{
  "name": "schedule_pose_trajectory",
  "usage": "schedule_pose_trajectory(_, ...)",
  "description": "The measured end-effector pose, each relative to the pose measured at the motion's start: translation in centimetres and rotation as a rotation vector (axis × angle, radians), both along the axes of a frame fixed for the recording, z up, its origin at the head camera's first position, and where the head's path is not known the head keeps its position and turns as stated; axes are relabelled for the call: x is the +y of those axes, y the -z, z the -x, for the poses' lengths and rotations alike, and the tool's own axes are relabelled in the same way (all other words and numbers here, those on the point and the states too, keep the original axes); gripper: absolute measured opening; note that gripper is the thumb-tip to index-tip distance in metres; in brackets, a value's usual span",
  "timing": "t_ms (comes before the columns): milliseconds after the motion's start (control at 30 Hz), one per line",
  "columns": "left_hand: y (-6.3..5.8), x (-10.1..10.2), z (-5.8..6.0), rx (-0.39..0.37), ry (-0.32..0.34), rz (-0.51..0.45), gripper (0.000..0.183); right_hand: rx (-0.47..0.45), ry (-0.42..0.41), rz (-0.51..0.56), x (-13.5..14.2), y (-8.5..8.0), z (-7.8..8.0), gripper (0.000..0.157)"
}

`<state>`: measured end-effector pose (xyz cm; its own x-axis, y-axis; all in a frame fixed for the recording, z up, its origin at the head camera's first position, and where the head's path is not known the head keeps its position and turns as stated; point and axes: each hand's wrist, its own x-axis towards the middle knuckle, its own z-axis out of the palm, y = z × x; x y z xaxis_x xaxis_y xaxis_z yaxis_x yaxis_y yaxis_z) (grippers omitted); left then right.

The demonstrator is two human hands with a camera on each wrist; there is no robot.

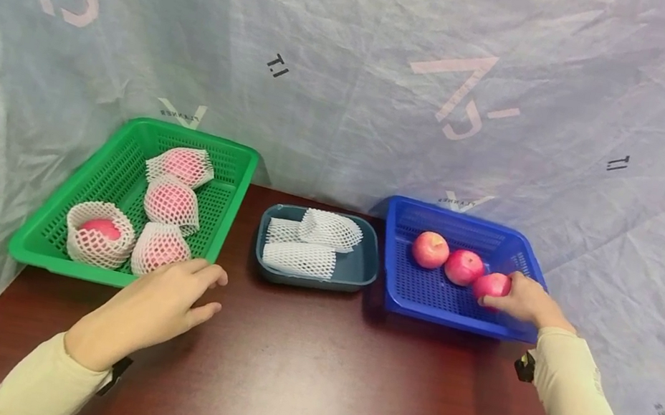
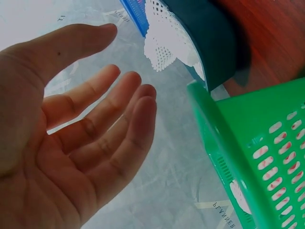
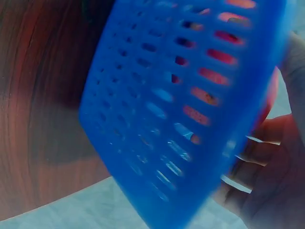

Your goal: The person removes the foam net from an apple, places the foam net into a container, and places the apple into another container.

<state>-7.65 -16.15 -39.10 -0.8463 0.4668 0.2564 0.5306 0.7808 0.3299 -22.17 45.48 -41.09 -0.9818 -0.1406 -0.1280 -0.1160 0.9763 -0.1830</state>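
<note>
In the head view, my right hand [image 1: 525,300] grips a red apple [image 1: 491,289] at the right side of the blue basket [image 1: 421,309]. Two more apples, a paler one [image 1: 430,250] and a red one [image 1: 464,267], lie beside it in a slanting row. The basket wall hides most of that hold in the right wrist view. My left hand [image 1: 169,298] hovers by the front right corner of the green basket [image 1: 69,265], fingers loosely bent and nothing in them. Several apples in white foam nets [image 1: 171,202] sit in the green basket.
Between the baskets stands a dark teal tray [image 1: 353,285] holding several empty white foam nets [image 1: 299,259]. All three containers stand along the back of the brown table [image 1: 305,377]. A grey cloth [image 1: 337,92] hangs right behind them.
</note>
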Motion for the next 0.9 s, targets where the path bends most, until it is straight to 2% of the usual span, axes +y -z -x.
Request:
schedule_pose_trajectory(267, 0.3, -0.2, -0.1, -0.019, 0.002, 0.014, 0.026, -0.084, 0.018, -0.048, 1.1, 2.1, 0.7, 0.068)
schedule_pose_trajectory(400, 0.1, -0.3, 0.0, -0.017, -0.009, 0.018, 0.026, -0.068, 0.034, -0.057, 0.9, 2.0, 0.7, 0.071)
schedule_pose_trajectory(500, -0.1, 0.0, 0.1, -0.018, -0.009, 0.020, 0.026, -0.049, 0.037, -0.071, 0.7, 1.2, 0.5, 0.066)
schedule_pose_trajectory(633, -0.2, 0.3, 0.2, -0.022, -0.011, 0.026, 0.025, 0.016, 0.022, -0.075, -0.1, 0.1, -0.1, 0.065)
schedule_pose_trajectory(767, -0.1, 0.4, 0.3, -0.029, -0.011, 0.033, 0.026, 0.126, 0.012, -0.024, -2.5, -1.0, -1.9, 0.070)
schedule_pose_trajectory(900, 0.2, 0.4, 0.3, -0.020, -0.007, 0.028, 0.026, 0.298, -0.056, 0.056, -6.9, -2.0, -4.7, 0.053)
